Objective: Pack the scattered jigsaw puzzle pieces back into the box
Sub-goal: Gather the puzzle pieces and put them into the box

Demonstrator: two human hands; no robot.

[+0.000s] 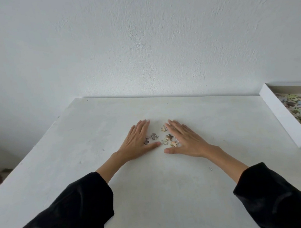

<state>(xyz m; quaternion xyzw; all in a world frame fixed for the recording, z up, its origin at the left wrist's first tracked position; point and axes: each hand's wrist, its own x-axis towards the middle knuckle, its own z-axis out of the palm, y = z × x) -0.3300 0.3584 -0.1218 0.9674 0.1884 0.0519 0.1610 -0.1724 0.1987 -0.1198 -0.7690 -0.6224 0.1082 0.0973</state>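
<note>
Your left hand (pixel 136 142) and right hand (pixel 186 140), flat with fingers straight, flank loose puzzle pieces (pixel 168 137) lying between them, box (pixel 281 117) well right.

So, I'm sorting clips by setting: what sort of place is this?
Probably a room in a home: a plain white table against a bare textured wall, with a puzzle box at its right edge.

Left hand (pixel 136 141) and right hand (pixel 184 140) lie flat, fingers straight, thumbs nearly meeting.
</note>
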